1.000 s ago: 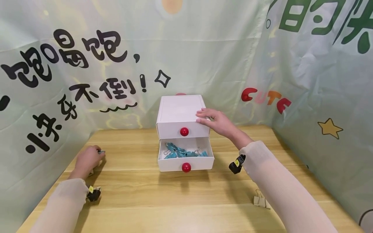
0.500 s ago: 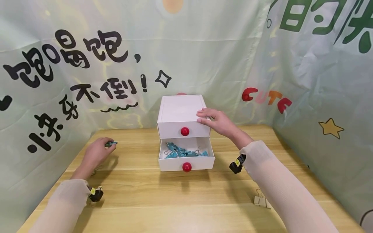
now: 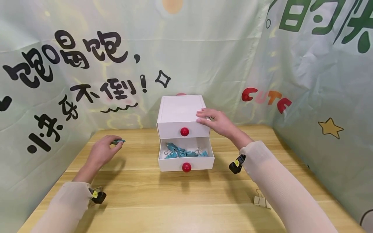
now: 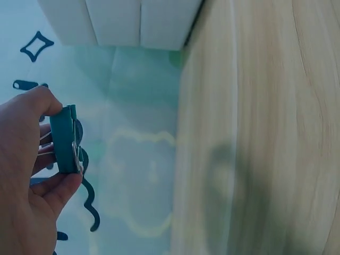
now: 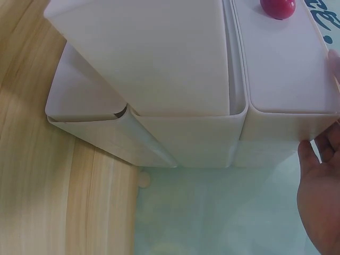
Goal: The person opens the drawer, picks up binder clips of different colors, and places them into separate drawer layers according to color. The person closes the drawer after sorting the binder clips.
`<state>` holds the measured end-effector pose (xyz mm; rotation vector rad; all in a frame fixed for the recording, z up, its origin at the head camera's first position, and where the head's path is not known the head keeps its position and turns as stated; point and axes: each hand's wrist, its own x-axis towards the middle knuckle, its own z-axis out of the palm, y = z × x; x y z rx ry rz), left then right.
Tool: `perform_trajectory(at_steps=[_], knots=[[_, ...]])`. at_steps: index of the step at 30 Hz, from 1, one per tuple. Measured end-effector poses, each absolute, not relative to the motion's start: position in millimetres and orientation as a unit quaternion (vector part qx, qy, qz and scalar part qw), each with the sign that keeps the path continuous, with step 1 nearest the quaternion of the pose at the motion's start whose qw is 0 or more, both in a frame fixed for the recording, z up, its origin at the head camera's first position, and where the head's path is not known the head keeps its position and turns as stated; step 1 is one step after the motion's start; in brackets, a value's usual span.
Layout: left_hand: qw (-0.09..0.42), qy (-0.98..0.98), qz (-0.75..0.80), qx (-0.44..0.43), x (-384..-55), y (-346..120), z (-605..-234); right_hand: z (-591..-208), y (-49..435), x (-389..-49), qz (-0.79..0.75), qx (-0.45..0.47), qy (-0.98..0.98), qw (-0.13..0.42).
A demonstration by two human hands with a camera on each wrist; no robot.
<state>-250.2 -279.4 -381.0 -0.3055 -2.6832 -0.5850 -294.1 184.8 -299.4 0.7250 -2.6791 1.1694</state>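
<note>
My left hand (image 3: 106, 149) pinches a teal binder clip (image 4: 65, 139) between thumb and fingers, raised over the left side of the table. In the head view only a thin part of the clip (image 3: 118, 141) shows. A white drawer unit (image 3: 182, 108) with red knobs stands at the back middle. Its drawer (image 3: 186, 164) below the top one is pulled out, with several blue binder clips (image 3: 179, 152) inside. My right hand (image 3: 220, 121) rests on the unit's upper right edge, fingers extended over the top and thumb (image 5: 308, 154) at the side.
A beige binder clip (image 3: 261, 200) lies on the wooden table (image 3: 175, 207) at right front, beside my right sleeve. Another beige clip (image 3: 92, 203) is partly hidden behind the left wrist camera (image 3: 99, 196). A printed cloth (image 3: 204, 58) hangs behind the table and along its sides.
My left hand has lifted the teal binder clip from the table's left side and moved it right toward the drawer unit. The right hand and the drawer have stayed put.
</note>
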Motion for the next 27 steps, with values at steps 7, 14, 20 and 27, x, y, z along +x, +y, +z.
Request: perform_trajectory(at_steps=[7, 14, 20, 27], knots=[[0.219, -0.94, -0.22, -0.139, -249, -264, -379, -300, 184, -295, 0.393, 0.239, -0.886, 0.064], [0.235, -0.925, -0.241, -0.177, -243, -242, -370, -300, 184, -294, 0.395, 0.238, -0.885, 0.065], [0.247, -0.909, -0.26, -0.211, -234, -221, -359, -300, 184, -293, 0.393, 0.239, -0.886, 0.065], [0.262, -0.893, -0.261, -0.257, -224, -200, -349, -301, 184, -294, 0.391, 0.24, -0.886, 0.067]])
